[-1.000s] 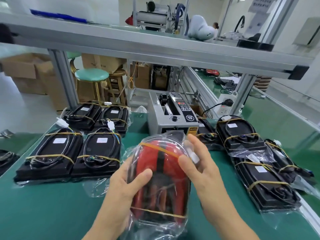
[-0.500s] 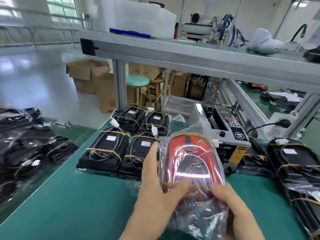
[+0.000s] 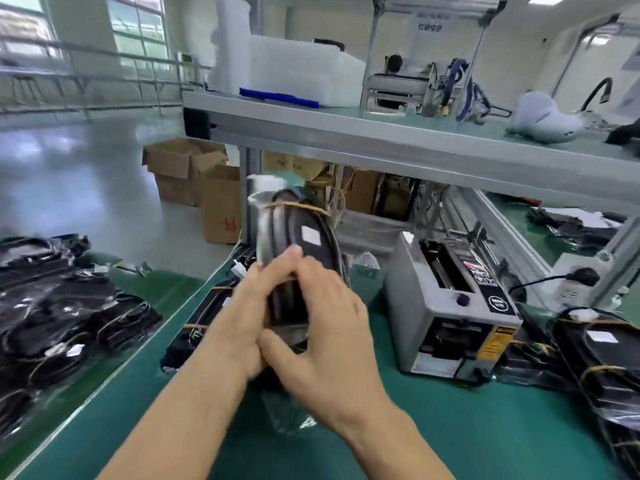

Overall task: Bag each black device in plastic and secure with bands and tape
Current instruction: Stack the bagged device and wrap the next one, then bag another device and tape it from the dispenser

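Both hands on the bagged device!
Left hand (image 3: 242, 320) and right hand (image 3: 332, 327) grip the bagged device (image 3: 298, 244) upright above the green bench (image 3: 485, 438) (fingers curled round, motion-blurred).

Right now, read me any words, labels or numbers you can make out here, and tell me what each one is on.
Nothing reads clearly.
White sign with dark characters on the far wall: blurred.
Round black badge and QR label on the grey tape dispenser machine: too small.
Yellow warning sticker on its front: unreadable.
Red mark on the brown cardboard box: illegible.
White label on the bagged black device in both hands: blank or blurred.
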